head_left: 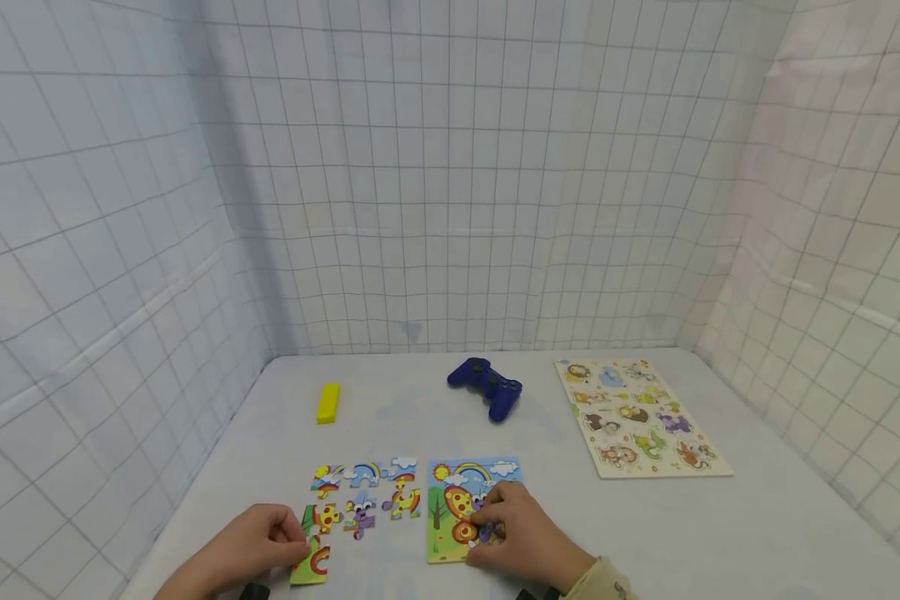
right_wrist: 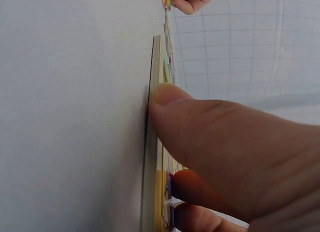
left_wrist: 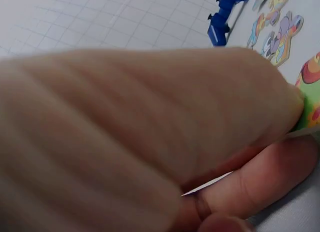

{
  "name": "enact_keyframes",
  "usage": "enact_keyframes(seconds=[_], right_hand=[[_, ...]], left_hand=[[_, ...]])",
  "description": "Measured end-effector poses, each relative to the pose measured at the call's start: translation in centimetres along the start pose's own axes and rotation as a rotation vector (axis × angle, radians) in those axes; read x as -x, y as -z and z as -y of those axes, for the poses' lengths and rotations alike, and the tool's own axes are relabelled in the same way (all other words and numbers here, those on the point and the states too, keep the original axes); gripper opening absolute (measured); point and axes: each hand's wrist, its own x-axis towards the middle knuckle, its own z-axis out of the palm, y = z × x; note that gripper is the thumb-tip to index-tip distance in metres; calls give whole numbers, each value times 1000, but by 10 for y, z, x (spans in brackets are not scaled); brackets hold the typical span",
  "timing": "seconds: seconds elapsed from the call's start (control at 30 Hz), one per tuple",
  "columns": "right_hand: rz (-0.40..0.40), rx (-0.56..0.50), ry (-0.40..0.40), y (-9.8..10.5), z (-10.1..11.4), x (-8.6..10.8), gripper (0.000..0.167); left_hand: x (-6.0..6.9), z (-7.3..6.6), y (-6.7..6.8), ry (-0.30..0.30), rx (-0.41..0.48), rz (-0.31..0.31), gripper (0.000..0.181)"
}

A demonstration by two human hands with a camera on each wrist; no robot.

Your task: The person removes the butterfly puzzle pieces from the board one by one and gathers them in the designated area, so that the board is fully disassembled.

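Faces pale cloth walls ruled with a dark grid, at the back and on both sides. Works at a white bench. Has an animal board lying flat at the far right of it, cream, with rows of coloured animals, well apart from both hands. Has a puzzle board lying flat at the front, about midway across, bright with a sun, rainbow, tree, giraffe and lion. Reaches over its right side with the right hand, out of a pale sleeve; bends the fingers, rests their tips on the picture by a purple patch, and sets the thumb apart from them at the near edge. Cannot tell of any piece caught between. Pinches a green piece with the left hand at the front left, thumb closed against bent fingers. Has a blue controller near the back, beyond the puzzle board, lying at a slant; also a yellow block to the left of it. Has loose pieces in rough rows between the left hand and the puzzle board, apart from the board.
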Motion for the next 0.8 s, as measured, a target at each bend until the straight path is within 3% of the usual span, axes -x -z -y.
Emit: enact_keyframes(seconds=[0.1,0.57,0.8], right_hand=[[-7,2,1,0,0,0,48],[0,-15,-3,0,0,0,46],[9,-18,-13,1,1,0,46]], left_hand=[[0,-3,-2,14,-22,-20,19],[0,-11,-15,152,-197,-229,38],[0,-12,-15,169,-230,-248,42]])
